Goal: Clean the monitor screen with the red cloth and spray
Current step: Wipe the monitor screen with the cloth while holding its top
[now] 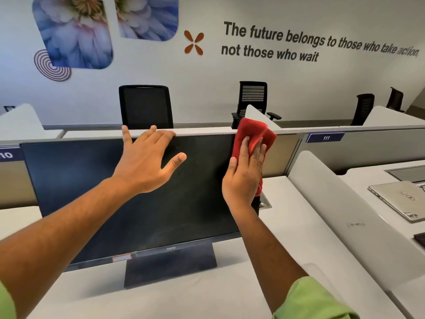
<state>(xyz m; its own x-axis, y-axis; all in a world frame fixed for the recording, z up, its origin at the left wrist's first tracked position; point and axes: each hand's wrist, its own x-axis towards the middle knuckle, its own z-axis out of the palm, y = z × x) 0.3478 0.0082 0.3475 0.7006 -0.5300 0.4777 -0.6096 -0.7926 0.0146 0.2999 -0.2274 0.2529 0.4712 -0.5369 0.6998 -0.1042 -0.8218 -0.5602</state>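
A black monitor with a dark screen stands on the white desk in front of me. My left hand rests on its top edge, fingers draped over the rim and thumb on the screen. My right hand presses the red cloth flat against the screen's upper right corner with straight fingers. Part of the cloth sticks out above and past the monitor's right edge. No spray bottle shows in this view.
A closed silver laptop lies on the neighbouring desk at right, beyond a white curved divider. A grey partition runs behind the monitor, with black office chairs beyond it.
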